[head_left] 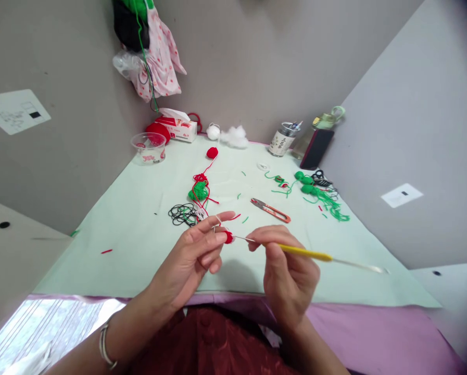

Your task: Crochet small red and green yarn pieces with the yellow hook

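My left hand pinches a small red and white crocheted piece between thumb and fingers, with white yarn passing over its raised index finger. In my right hand is a crochet hook with a yellow handle; its thin metal tip reaches the right edge of the piece. The hook's other metal end points out to the right. Behind my left hand lie a green yarn bundle, loose red yarn and a tangle of black yarn.
Orange thread snips lie beyond my hands. Green yarn pieces and black scissors are at the right. Along the back stand a clear tub, tissue box, white stuffing, pen holder and phone.
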`<control>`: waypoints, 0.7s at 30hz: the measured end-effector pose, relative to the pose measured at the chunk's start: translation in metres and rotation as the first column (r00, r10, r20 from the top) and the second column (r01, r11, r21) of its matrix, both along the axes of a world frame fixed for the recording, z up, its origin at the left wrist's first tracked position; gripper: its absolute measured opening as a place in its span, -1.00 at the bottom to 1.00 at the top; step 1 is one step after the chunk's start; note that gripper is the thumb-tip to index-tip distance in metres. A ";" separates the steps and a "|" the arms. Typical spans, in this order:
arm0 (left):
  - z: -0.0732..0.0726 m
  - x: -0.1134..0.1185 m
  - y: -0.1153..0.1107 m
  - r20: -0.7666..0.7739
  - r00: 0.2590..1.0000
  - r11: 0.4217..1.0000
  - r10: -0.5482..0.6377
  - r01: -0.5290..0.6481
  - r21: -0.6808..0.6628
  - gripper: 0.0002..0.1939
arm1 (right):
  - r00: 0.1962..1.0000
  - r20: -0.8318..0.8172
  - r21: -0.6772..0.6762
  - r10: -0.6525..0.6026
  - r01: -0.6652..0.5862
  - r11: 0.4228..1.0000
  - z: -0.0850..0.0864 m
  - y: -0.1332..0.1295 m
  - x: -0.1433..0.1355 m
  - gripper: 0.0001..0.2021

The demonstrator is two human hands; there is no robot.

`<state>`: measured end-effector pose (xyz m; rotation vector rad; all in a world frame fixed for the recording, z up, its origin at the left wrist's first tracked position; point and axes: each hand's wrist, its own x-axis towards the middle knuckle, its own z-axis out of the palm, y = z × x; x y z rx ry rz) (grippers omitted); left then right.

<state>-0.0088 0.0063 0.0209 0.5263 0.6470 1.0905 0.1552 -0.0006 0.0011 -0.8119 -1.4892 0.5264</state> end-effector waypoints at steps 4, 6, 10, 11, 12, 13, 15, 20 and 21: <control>0.001 0.004 -0.004 -0.103 0.993 0.995 0.058 -0.049 0.090 -0.58 | 0.995 -0.029 -0.068 0.091 -0.093 0.993 0.007 0.004 -0.004 -0.77; 0.000 0.007 -0.005 -0.129 0.986 0.989 0.103 -0.089 0.115 -0.57 | 0.998 0.037 -0.008 0.044 -0.044 0.999 0.004 0.004 -0.006 -0.74; -0.002 0.009 -0.002 -0.043 0.998 0.999 0.040 -0.039 0.038 -0.59 | 0.947 0.279 0.245 -0.157 0.088 0.966 -0.008 0.002 -0.004 -0.66; -0.001 0.007 -0.001 -0.010 1.000 1.000 0.004 -0.004 -0.002 -0.60 | 0.942 0.287 0.266 -0.173 0.096 0.959 -0.009 0.002 -0.002 -0.66; -0.001 0.006 0.001 0.018 1.000 0.999 -0.020 0.021 -0.038 -0.61 | 0.954 0.254 0.250 -0.163 0.098 0.963 -0.009 0.003 -0.001 -0.68; 0.000 0.004 0.002 0.033 0.999 0.998 -0.026 0.028 -0.063 -0.63 | 0.974 0.187 0.202 -0.131 0.092 0.975 -0.007 0.003 0.000 -0.70; 0.001 0.001 0.003 0.035 0.999 0.998 0.014 -0.012 -0.059 -0.66 | 0.999 0.013 0.058 -0.050 0.050 0.997 -0.003 0.005 0.000 -0.73; -0.001 0.004 -0.002 -0.066 0.996 0.995 0.060 -0.055 0.085 -0.66 | 0.990 -0.083 -0.090 0.111 -0.118 0.989 0.005 0.008 -0.003 -0.82; -0.002 0.005 -0.003 -0.080 0.995 0.994 0.055 -0.047 0.100 -0.66 | 0.990 -0.092 -0.104 0.110 -0.119 0.987 0.005 0.009 -0.003 -0.83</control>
